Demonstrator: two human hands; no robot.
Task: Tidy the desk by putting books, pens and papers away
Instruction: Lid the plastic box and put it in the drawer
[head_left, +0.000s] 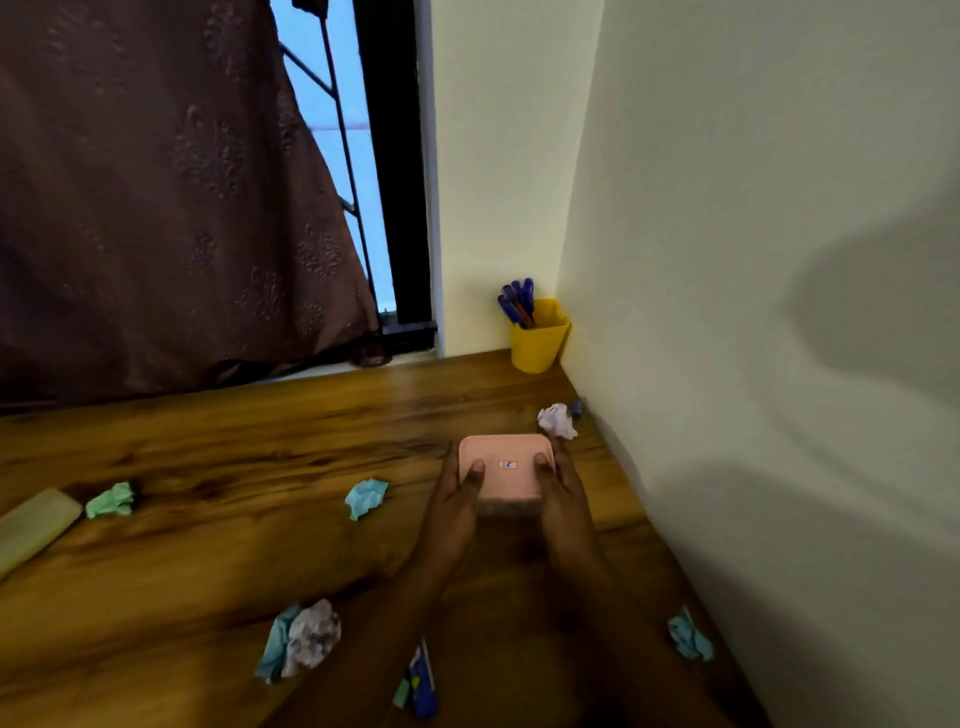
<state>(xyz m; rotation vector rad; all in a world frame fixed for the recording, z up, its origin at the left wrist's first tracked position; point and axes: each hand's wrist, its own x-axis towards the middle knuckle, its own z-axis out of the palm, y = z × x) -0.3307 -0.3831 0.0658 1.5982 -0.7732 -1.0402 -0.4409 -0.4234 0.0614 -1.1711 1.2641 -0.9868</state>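
- A brown wood-grain bench (208, 545) fills the lower half of the view and runs into a corner of cream walls (753, 260). A dark brown patterned curtain (156, 208) hangs along its far edge on the left.
- The left hand (457, 499) and right hand (563, 493) reach straight ahead and grip a pink square plastic box (506, 452) between them. Both thumbs lie on its lid and the fingers curl round its sides. Whether the box rests on the bench or is lifted cannot be told.
- The box is about square, with no long axis, and sits equally near both hands.
- A yellow plastic cup (537, 345) holding blue pens (517, 304) stands in the far corner, ahead and slightly right of the box, well apart from it.
- A pale green oblong case (31, 525) lies at the left edge.
- A crumpled lilac-white paper ball (557, 420) sits just beyond the box's far right corner, beside the right fingers. It is the likeliest obstacle if the box goes toward the corner.
- Other crumpled papers are scattered about: a light blue one (366, 497) left of the hands, a green one (110, 500) far left, a blue and lilac pair (301, 639) nearer, and a blue one (690, 636) by the right wall.
- A small blue object (423, 680) near the bottom edge is too blurred to name.
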